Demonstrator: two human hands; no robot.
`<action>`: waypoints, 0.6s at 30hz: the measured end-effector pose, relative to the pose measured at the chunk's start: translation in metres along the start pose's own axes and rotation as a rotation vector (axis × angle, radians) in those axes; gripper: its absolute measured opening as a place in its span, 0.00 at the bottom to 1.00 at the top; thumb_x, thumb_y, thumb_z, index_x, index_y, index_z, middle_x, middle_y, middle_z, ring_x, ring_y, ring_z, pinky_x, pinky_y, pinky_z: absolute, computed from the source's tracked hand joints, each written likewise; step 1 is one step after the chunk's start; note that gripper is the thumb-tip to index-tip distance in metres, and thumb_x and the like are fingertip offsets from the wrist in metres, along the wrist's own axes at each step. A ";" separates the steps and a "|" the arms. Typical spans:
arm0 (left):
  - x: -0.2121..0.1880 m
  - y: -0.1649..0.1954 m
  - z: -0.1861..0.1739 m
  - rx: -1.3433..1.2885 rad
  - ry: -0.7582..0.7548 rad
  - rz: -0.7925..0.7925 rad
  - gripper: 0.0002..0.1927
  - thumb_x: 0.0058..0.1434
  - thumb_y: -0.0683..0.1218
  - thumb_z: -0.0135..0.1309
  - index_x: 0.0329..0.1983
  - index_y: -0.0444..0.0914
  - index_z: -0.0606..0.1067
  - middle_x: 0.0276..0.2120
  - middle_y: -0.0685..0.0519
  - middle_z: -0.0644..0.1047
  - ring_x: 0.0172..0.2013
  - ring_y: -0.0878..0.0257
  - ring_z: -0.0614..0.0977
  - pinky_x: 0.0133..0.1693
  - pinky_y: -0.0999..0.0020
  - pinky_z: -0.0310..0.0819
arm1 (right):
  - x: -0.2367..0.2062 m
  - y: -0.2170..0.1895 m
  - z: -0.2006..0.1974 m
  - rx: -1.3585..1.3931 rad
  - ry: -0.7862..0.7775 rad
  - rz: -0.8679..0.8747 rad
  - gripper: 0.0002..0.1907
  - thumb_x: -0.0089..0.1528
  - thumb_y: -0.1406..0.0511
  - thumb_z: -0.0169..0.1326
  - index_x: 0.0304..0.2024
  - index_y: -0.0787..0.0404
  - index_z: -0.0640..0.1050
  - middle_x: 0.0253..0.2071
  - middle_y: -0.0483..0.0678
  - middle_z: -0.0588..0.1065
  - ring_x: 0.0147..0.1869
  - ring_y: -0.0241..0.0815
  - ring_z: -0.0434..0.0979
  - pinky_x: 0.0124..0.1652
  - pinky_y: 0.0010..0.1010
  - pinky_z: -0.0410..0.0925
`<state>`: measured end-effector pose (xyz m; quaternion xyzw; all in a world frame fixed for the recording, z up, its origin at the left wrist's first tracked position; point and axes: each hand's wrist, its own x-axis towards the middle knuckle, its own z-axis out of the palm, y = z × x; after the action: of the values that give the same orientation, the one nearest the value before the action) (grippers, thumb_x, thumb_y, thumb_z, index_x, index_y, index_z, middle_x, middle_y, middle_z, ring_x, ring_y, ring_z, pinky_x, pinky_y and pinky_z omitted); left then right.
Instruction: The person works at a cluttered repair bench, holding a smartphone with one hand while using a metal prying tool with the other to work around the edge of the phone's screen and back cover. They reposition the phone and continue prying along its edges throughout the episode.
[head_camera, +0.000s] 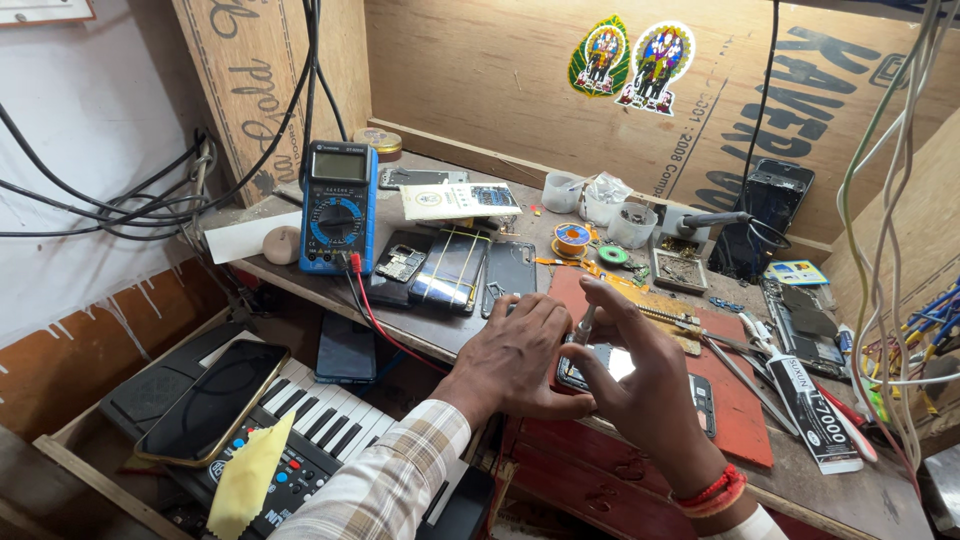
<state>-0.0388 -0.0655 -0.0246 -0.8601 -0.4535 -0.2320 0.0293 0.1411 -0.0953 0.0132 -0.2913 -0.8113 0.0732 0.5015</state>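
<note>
My left hand (515, 355) rests palm down on the near edge of the wooden bench, pressing on the left end of an opened phone (600, 362) that lies on a red mat (735, 400). My right hand (640, 375) is curled over the same phone and pinches a thin metal tool (584, 326) between thumb and forefinger, tip down on the phone. Red thread bands circle my right wrist. Much of the phone is hidden under both hands.
A blue multimeter (338, 205) with red and black leads stands at the left. Several phones and back covers (450, 268) lie behind my hands. Small cups (632, 224), a soldering iron (710, 220), tweezers and a glue tube (815, 408) sit right. A keyboard (310, 425) carrying a phone and yellow cloth is below left.
</note>
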 end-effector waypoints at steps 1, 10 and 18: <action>0.000 0.000 0.000 0.007 0.020 0.014 0.50 0.44 0.79 0.57 0.53 0.34 0.71 0.53 0.43 0.73 0.62 0.50 0.70 0.61 0.45 0.54 | 0.000 0.000 -0.001 0.019 -0.009 -0.009 0.35 0.55 0.72 0.64 0.65 0.62 0.70 0.40 0.52 0.81 0.44 0.44 0.85 0.46 0.34 0.77; 0.000 0.002 -0.002 0.033 0.031 0.024 0.50 0.46 0.80 0.56 0.51 0.33 0.71 0.52 0.43 0.73 0.61 0.50 0.70 0.61 0.46 0.56 | -0.001 0.000 -0.002 -0.018 -0.004 0.015 0.34 0.55 0.74 0.64 0.64 0.61 0.71 0.39 0.51 0.81 0.43 0.42 0.85 0.45 0.33 0.77; 0.000 0.002 -0.004 -0.010 0.014 0.016 0.49 0.45 0.80 0.56 0.52 0.35 0.71 0.51 0.44 0.73 0.61 0.50 0.70 0.61 0.44 0.55 | -0.002 0.002 0.002 0.054 -0.010 0.060 0.34 0.56 0.75 0.63 0.64 0.60 0.71 0.36 0.49 0.78 0.42 0.40 0.85 0.45 0.33 0.78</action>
<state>-0.0383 -0.0676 -0.0209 -0.8621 -0.4452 -0.2401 0.0303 0.1405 -0.0939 0.0097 -0.3015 -0.8025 0.1116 0.5027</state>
